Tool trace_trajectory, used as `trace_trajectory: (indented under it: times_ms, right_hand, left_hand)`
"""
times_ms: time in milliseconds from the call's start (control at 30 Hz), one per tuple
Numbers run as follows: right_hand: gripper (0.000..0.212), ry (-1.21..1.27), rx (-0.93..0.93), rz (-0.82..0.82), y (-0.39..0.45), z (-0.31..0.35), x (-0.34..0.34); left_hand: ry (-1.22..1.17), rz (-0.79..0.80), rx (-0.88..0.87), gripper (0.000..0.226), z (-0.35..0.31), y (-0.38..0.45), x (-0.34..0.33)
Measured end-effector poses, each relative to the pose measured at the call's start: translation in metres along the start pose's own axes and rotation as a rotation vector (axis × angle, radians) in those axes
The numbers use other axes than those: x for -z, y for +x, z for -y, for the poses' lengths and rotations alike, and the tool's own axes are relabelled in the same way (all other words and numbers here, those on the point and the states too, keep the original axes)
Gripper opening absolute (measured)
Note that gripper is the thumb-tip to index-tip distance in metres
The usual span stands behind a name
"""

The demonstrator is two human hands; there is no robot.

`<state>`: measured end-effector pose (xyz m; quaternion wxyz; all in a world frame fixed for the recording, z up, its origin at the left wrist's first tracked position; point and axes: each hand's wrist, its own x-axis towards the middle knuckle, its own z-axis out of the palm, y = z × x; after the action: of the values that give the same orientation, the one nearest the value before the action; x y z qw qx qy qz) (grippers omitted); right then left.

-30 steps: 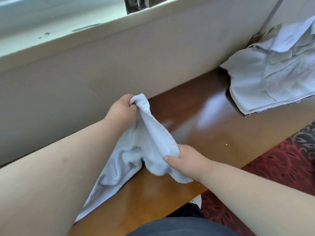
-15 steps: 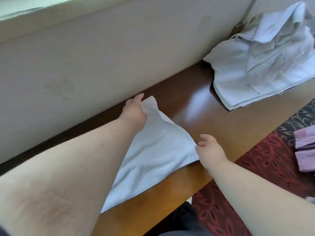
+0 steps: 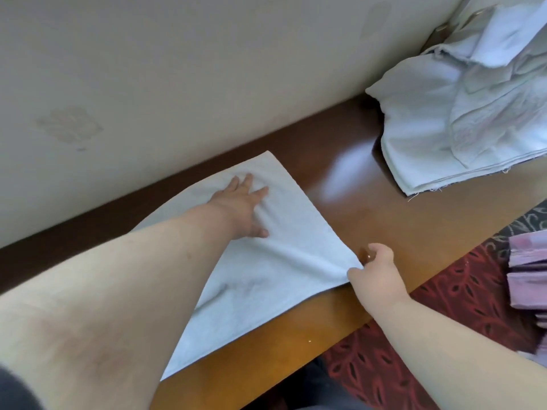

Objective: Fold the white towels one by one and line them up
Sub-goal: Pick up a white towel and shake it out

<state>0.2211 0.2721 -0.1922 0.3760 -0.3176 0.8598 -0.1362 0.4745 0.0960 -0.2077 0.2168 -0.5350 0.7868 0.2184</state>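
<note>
A white towel [image 3: 284,255] lies spread flat on the brown wooden table [image 3: 370,217], its far corner near the wall. My left hand [image 3: 244,207] presses flat on the towel's upper part with fingers straight. My right hand [image 3: 374,269] pinches the towel's right corner at the table's front edge. My left forearm covers the towel's left side.
A loose pile of white towels [image 3: 461,122] sits at the table's back right, against the cream wall [image 3: 207,69]. Pink folded cloths [image 3: 529,279] lie on the red patterned carpet [image 3: 444,335] at the right.
The bunched towel I held up in both hands now lies spread flat. My left hand let go of its corner and presses on it flat. My right hand keeps the right corner.
</note>
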Motion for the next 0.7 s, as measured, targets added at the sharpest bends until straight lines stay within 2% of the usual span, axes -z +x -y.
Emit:
trace_trajectory:
  times_ms: [67, 100, 167, 200, 233, 300, 367, 400, 467, 567, 633, 700]
  right_hand:
    - [0.071, -0.075, 0.175, -0.135, -0.009, 0.009, -0.005]
    - [0.067, -0.163, 0.348, -0.14, -0.017, 0.015, -0.011]
    - [0.057, -0.395, 0.704, 0.038, -0.031, 0.029, -0.03]
    - [0.057, -0.542, 0.831, 0.179, -0.037, 0.034, -0.041]
    - [0.059, -0.699, 0.909, 0.303, -0.04, 0.036, -0.051]
    - [0.062, -0.929, 0.945, 0.416, -0.037, 0.033, -0.065]
    - [0.06, -0.977, 0.902, 0.351, -0.035, 0.035, -0.065]
    - [0.059, -0.979, 0.896, 0.286, -0.038, 0.041, -0.066]
    - [0.059, -0.996, 0.951, 0.157, -0.048, 0.063, -0.074]
    - [0.044, -0.944, 1.089, 0.145, -0.078, 0.111, -0.103]
    - [0.04, -0.874, 1.145, 0.254, -0.105, 0.145, -0.134]
    - [0.038, -0.814, 1.199, 0.372, -0.131, 0.176, -0.165]
  left_hand:
    - [-0.218, -0.117, 0.001, 0.089, 0.002, -0.016, -0.002]
    - [-0.374, -0.263, 0.019, 0.075, 0.004, -0.027, -0.007]
    - [-0.561, -0.568, 0.131, 0.052, 0.01, -0.06, -0.025]
    - [-0.55, -0.635, 0.236, 0.049, 0.015, -0.079, -0.037]
    - [-0.486, -0.609, 0.343, 0.051, 0.019, -0.098, -0.051]
    - [-0.342, -0.329, 0.517, 0.062, 0.033, -0.132, -0.081]
    - [-0.341, -0.078, 0.541, 0.072, 0.045, -0.154, -0.101]
    - [-0.357, -0.03, 0.501, 0.076, 0.053, -0.162, -0.106]
    - [-0.436, -0.055, 0.41, 0.072, 0.066, -0.172, -0.106]
    - [-0.72, -0.341, 0.437, 0.046, 0.087, -0.189, -0.091]
    - [-0.677, -0.595, 0.536, 0.03, 0.105, -0.211, -0.085]
    - [-0.613, -0.765, 0.687, 0.028, 0.13, -0.235, -0.087]
